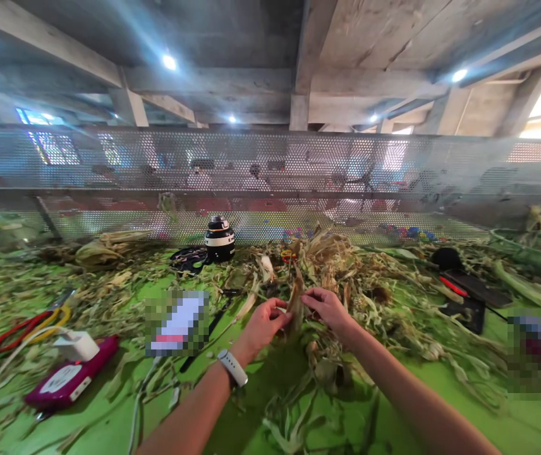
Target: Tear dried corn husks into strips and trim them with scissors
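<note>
Between my two hands stands a brownish dried corn husk (295,297), roughly upright above the green table. My left hand (265,323), with a white watch band on its wrist, pinches the husk low on its left side. From the right, my right hand (328,308) has its thumb and fingertips closed at the husk's edge. Just behind the hands lies a heap of dry husks (330,253). More loose husk strips (330,366) lie below my right hand on the tabletop (270,385).
Left of my hands are a blurred phone (180,322) on a cable, a purple power bank (71,379) with a white plug, and scissors (33,325). A black-and-white bottle (220,240) stands before the perforated metal screen (261,158). A green basket (536,253) is far right.
</note>
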Action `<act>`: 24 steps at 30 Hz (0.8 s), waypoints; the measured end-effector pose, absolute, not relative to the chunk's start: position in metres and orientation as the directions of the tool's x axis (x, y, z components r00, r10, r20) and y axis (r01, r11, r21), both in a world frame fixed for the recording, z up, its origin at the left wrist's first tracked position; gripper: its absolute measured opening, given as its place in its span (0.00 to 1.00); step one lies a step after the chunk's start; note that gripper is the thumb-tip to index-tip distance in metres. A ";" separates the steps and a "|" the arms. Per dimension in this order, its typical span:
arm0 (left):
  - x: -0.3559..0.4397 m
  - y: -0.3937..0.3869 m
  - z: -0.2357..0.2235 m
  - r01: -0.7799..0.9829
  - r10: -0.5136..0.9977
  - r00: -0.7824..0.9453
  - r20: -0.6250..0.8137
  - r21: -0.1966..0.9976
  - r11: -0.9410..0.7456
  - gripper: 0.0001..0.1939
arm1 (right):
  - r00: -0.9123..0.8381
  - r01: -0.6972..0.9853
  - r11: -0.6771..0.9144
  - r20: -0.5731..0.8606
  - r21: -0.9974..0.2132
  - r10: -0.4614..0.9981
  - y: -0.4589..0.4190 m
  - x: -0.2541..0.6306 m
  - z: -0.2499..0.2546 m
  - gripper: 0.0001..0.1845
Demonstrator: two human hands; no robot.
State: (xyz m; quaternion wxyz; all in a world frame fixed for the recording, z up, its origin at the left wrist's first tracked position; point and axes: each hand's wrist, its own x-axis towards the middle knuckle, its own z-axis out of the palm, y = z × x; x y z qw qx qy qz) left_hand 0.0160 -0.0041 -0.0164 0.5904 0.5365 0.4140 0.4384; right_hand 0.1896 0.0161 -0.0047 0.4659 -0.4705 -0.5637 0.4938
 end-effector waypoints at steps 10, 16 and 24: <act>0.013 -0.012 -0.007 0.196 0.959 0.205 0.198 0.951 -0.238 0.15 | -0.081 -0.029 -0.089 -0.086 -0.996 0.993 0.016 0.192 0.002 0.14; -0.007 -0.003 -0.001 0.848 0.846 0.056 0.531 0.421 -0.321 0.17 | -0.089 -0.079 -0.059 -0.051 -0.995 0.995 0.014 0.198 0.007 0.14; -0.021 0.007 0.002 0.958 0.953 0.013 0.304 0.268 -0.098 0.11 | -0.022 -0.026 -0.051 -0.051 -0.998 0.998 0.017 0.230 0.038 0.11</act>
